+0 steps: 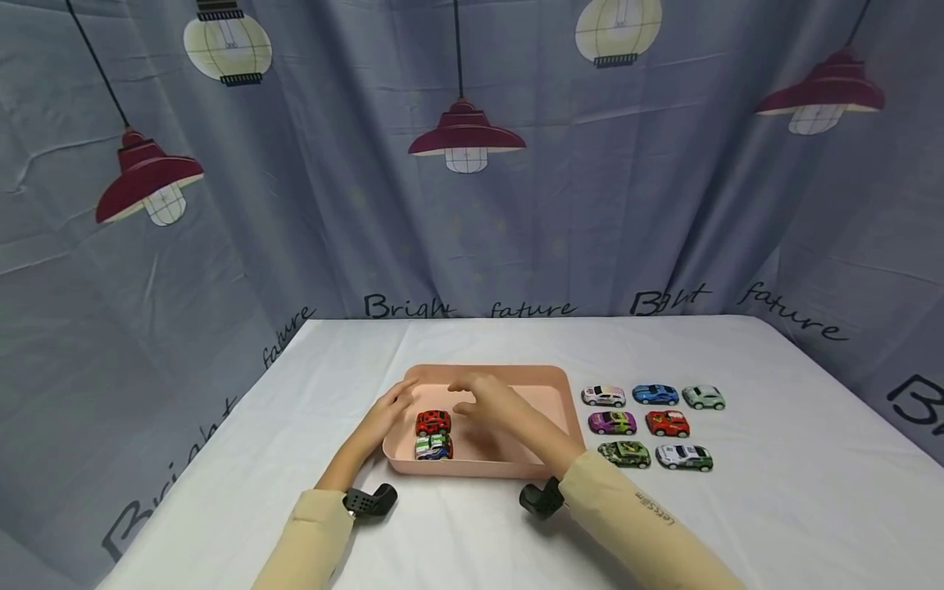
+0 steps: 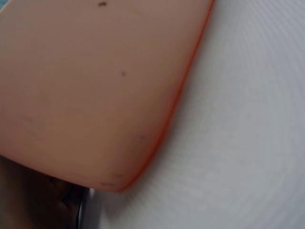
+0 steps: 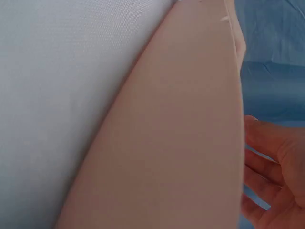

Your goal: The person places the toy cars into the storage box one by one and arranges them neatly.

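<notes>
A pink tray (image 1: pixel 479 469) sits in front of me on the white table. Inside its left part are a red toy car with black spots (image 1: pixel 433 422) and a white, green and blue toy car (image 1: pixel 433 447). My left hand (image 1: pixel 378 422) rests at the tray's left rim, fingers extended along it. Over the tray's middle, my right hand (image 1: pixel 492 400) hovers with loosely bent fingers and thumb apart, holding nothing visible. The right wrist view shows that right hand (image 3: pixel 281 176) beyond the tray wall (image 3: pixel 162 124). In the left wrist view, the tray wall (image 2: pixel 95 95) hides most of the left hand.
Right of the tray, several toy cars stand in rows, including a blue car (image 1: pixel 655 394), a purple car (image 1: pixel 612 423), a red car (image 1: pixel 667 424), a camouflage car (image 1: pixel 624 454) and a white car (image 1: pixel 684 457). A grey printed curtain (image 1: pixel 472 238) hangs behind the table.
</notes>
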The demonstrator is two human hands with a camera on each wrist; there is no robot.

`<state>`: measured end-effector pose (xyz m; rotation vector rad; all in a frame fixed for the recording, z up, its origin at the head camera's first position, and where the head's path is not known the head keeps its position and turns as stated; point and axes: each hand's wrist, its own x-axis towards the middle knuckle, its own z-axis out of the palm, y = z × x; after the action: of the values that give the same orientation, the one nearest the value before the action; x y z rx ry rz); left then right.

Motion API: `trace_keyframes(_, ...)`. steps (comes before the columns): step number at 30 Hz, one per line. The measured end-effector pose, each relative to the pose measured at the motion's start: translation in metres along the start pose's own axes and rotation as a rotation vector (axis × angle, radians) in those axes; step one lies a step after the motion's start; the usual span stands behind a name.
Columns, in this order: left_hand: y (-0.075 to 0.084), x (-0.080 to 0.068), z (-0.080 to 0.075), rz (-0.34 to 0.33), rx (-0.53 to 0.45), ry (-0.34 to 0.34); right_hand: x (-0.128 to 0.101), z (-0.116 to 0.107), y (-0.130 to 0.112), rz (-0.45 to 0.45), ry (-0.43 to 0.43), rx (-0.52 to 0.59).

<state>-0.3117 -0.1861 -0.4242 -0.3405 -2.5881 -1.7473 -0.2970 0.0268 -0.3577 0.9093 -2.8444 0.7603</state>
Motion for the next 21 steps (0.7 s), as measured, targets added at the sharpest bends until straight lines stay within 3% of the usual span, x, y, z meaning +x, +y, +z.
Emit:
trace_keyframes(12, 0.001, 0.0, 0.0, -0.004, -0.001, 0.0, -0.017, -0.029, -0.002, 0.009, 0.063, 0.02)
trace_keyframes(21, 0.0, 0.002, 0.0, -0.03, -0.01, -0.01, -0.038, -0.041, 0.011, -0.016, 0.134, 0.041)
